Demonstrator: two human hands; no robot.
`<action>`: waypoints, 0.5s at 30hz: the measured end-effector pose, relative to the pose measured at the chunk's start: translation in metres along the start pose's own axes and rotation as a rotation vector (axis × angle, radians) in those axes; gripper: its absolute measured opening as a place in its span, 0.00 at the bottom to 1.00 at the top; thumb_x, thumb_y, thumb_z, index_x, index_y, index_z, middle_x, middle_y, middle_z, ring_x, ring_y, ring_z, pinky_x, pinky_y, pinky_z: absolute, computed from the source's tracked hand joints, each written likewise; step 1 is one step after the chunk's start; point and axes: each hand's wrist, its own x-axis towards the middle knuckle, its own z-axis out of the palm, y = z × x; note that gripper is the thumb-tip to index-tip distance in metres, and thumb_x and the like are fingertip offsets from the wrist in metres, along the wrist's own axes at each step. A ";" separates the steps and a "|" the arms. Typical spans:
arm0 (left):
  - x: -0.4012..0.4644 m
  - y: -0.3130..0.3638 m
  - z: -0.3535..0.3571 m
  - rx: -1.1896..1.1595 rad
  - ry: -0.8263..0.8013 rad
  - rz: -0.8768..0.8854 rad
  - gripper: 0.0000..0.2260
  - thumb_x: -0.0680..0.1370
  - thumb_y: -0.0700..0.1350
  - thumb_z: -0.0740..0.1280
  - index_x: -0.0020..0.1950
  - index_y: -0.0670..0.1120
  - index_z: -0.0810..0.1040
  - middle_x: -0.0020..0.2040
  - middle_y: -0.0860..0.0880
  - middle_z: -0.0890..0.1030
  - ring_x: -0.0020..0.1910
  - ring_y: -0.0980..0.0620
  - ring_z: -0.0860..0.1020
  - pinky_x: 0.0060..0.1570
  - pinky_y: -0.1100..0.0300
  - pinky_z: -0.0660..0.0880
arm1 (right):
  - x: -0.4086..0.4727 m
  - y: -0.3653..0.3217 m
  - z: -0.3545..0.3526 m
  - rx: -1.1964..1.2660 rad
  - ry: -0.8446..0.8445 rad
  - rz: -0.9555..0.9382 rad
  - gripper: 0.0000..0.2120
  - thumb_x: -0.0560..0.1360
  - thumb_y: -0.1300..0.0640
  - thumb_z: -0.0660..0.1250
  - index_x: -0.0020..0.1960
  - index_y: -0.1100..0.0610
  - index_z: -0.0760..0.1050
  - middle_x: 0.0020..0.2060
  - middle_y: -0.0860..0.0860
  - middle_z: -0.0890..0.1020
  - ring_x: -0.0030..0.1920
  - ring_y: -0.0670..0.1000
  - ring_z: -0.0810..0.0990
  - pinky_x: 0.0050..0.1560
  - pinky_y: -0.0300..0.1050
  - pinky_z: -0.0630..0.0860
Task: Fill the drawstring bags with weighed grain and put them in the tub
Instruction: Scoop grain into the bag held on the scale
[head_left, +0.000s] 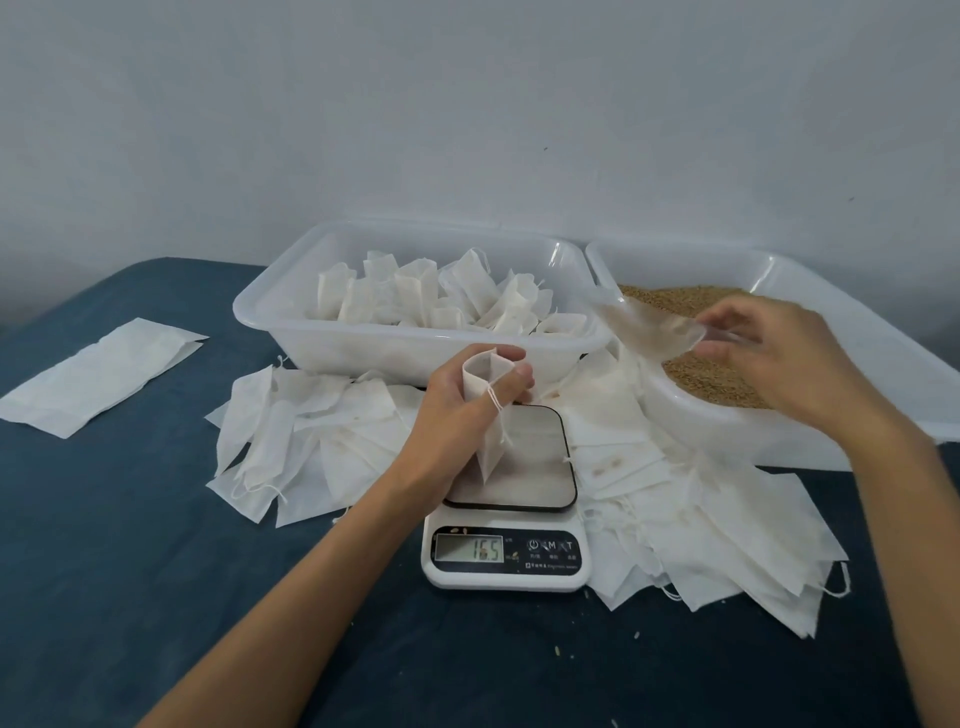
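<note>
Head view: the left hand (457, 400) grips a small white drawstring bag (488, 415) by its open mouth, fingers and thumb curled round the top, the string looped over one finger; the bag hangs above the wood-look platform of the white digital kitchen scale (506, 551), and whether its tip touches the platform cannot be told. The display reads 16.5. The right hand (779, 353) pinches a clear, blurred plastic scoop (654, 322) over the brown grain (711, 374) in the translucent plastic tub on the right (883, 358). The translucent plastic tub on the left (415, 343), just behind the scale, holds many filled white bags (431, 296) standing close together. Loose heaps of flat empty white bags (691, 519) lie on both sides of the scale on the dark blue tabletop (156, 545). A flat white paper sheet (98, 374) lies well apart at the far left. A few stray grains sit on the tabletop near the scale.
</note>
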 end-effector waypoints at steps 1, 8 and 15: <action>0.000 0.000 0.000 -0.012 -0.001 -0.007 0.14 0.78 0.52 0.74 0.61 0.50 0.81 0.46 0.50 0.86 0.50 0.53 0.85 0.53 0.54 0.78 | 0.002 0.008 -0.004 -0.043 0.019 0.044 0.10 0.75 0.57 0.75 0.55 0.52 0.81 0.50 0.45 0.84 0.52 0.44 0.81 0.52 0.39 0.72; -0.001 0.002 0.000 -0.053 -0.072 -0.016 0.15 0.76 0.49 0.76 0.62 0.50 0.81 0.52 0.44 0.87 0.54 0.50 0.86 0.49 0.57 0.75 | 0.008 0.055 -0.008 -0.245 0.059 0.328 0.10 0.75 0.58 0.75 0.55 0.58 0.80 0.53 0.57 0.83 0.56 0.59 0.79 0.53 0.48 0.70; 0.002 -0.001 -0.004 -0.067 -0.084 -0.037 0.19 0.74 0.46 0.76 0.64 0.47 0.80 0.53 0.46 0.87 0.53 0.53 0.84 0.56 0.55 0.74 | 0.031 0.065 -0.004 -0.463 -0.242 0.548 0.15 0.73 0.56 0.78 0.57 0.60 0.82 0.61 0.58 0.81 0.59 0.60 0.77 0.52 0.46 0.70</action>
